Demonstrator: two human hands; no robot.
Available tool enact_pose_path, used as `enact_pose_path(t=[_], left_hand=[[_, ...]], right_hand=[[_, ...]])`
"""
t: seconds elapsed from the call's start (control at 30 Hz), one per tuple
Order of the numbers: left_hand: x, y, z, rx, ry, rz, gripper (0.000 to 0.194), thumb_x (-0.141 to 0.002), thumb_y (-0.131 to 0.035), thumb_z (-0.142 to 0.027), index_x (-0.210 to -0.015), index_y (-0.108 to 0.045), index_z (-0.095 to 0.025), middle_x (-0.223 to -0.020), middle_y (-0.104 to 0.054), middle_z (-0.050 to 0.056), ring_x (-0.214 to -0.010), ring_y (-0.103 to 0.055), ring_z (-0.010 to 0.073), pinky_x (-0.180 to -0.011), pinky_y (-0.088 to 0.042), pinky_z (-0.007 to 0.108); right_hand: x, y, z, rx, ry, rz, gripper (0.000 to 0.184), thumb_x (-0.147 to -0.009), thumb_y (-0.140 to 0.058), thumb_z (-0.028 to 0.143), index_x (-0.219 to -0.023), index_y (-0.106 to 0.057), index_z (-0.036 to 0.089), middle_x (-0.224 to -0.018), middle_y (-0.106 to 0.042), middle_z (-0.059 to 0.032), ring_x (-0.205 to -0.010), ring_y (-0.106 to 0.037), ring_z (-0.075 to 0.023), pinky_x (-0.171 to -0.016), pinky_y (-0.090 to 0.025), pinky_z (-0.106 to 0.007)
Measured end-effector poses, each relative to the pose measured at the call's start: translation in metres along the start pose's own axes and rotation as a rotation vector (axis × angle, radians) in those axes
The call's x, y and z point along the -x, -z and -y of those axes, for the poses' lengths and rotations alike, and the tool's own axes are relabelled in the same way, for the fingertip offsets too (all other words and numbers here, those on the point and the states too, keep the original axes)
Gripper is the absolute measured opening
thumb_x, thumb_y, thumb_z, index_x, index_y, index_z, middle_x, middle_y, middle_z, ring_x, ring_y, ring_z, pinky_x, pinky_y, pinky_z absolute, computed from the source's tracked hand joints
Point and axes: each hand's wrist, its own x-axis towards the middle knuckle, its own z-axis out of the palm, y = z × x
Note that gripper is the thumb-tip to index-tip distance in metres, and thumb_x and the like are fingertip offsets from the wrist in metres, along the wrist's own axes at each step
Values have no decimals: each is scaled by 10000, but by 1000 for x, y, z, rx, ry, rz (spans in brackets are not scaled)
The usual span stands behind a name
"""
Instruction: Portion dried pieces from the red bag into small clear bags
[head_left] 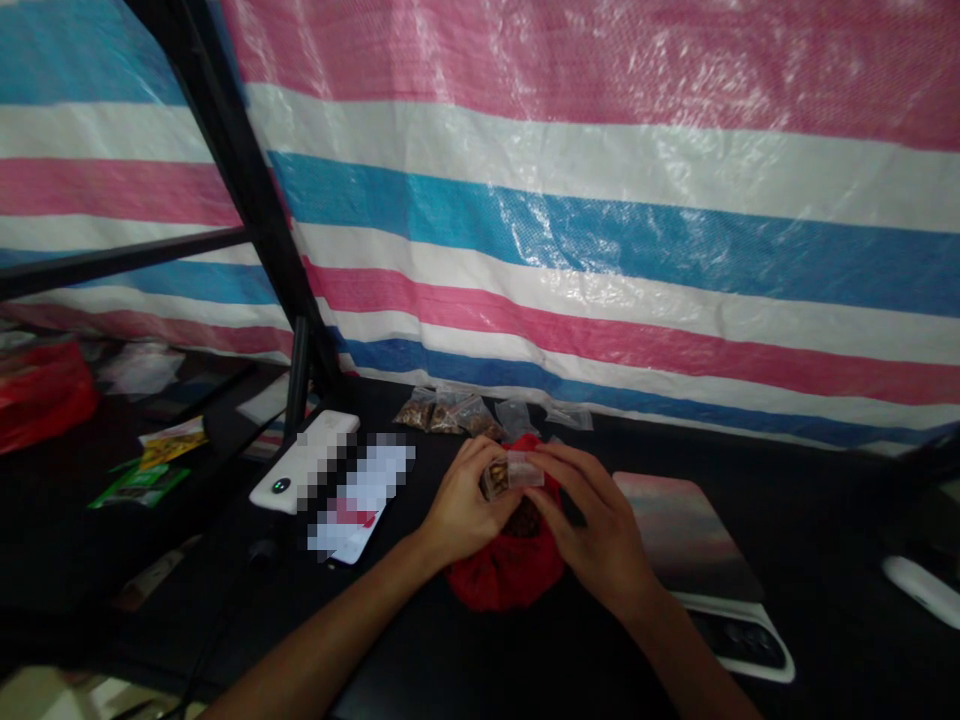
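Both hands meet over a red bag (499, 580) that stands on the black table with brown bits inside its mouth. My left hand (465, 505) is closed around a small clear plastic bag (525, 470) with brown, grain-like bits in its lower end. The fingers of my right hand (600, 530) pinch the other end of this small bag. Behind the red bag lie filled small bags (448, 412) of the same brown bits. Flat clear bags (570, 415) rest beside them.
Left of my hands lie a lit phone (367, 500) and a white device (307, 460). At the right is a large phone-like object (690, 540), and farther right a white mouse-like object (922, 590). A striped plastic sheet (600, 230) hangs behind the table, beside a black frame post (247, 180).
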Motion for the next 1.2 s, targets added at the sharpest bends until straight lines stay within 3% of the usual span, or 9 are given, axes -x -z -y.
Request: enact_pose_path(t=[0.23,0.37,0.47,0.6,0.67,0.77,0.97,1.07,1.2], left_hand=[[-2,0,1,62,-14,-34,60,-849,-669,-227,-857,-620,-193,-897,-604,44,-900,-560,214,-811,-436,333],[-5,1,2,235,126,-135,121,-879,-635,-272,-907,-538,-207,-862,-569,2,-802,-560,168,-750,-450,291],[-7,4,4,317,186,-229,215,-870,-636,-258,-984,-457,-228,-847,-531,-37,-749,-548,134,-721,-452,257],[-9,7,4,260,158,-267,288,-849,-643,-211,-1046,-435,-235,-859,-537,-46,-758,-558,129,-739,-459,252],[-8,8,4,238,143,-232,288,-851,-624,-188,-1066,-437,-236,-855,-550,-43,-752,-569,133,-731,-464,254],[-5,9,7,132,109,-153,326,-833,-604,-138,-1103,-450,-235,-894,-590,-18,-789,-601,157,-734,-473,269],[-4,20,4,-293,-78,65,363,-728,-595,-50,-1048,-531,-209,-1001,-657,57,-908,-604,236,-813,-455,353],[-8,27,2,-418,-133,197,261,-747,-562,-33,-935,-559,-213,-934,-664,37,-888,-592,232,-816,-422,361],[-11,32,5,-423,-139,252,306,-748,-523,12,-943,-579,-217,-922,-670,18,-920,-594,215,-836,-412,345]], right_hand=[[3,-4,-3,43,-20,-49,332,-961,-631,242,-1291,-607,271,-1202,-683,-92,-1098,-667,-245,-936,-566,-410],[3,-4,-1,55,-119,-68,301,-952,-623,272,-1250,-593,251,-1174,-680,-101,-1090,-656,-266,-921,-553,-440],[2,-4,3,59,-114,46,285,-931,-637,271,-1213,-601,258,-1136,-695,-80,-1064,-651,-265,-918,-536,-442],[0,-5,9,42,-98,255,340,-874,-681,218,-1205,-617,261,-1164,-697,-61,-1083,-646,-261,-927,-519,-427],[-1,-6,10,32,-93,296,388,-856,-685,197,-1233,-611,253,-1204,-688,-68,-1119,-637,-264,-951,-508,-427],[0,-7,8,21,-100,253,329,-892,-645,204,-1217,-608,241,-1187,-693,-80,-1107,-641,-259,-948,-505,-414],[1,-5,2,27,-127,133,245,-962,-556,212,-1202,-589,248,-1157,-693,-78,-1083,-635,-252,-931,-480,-405],[-1,-1,4,5,-141,226,208,-928,-581,169,-1120,-616,244,-1096,-700,-62,-1041,-631,-248,-911,-461,-400],[-5,1,8,-73,-138,468,234,-875,-679,170,-1091,-639,250,-1078,-712,-34,-1053,-614,-245,-941,-433,-398]])
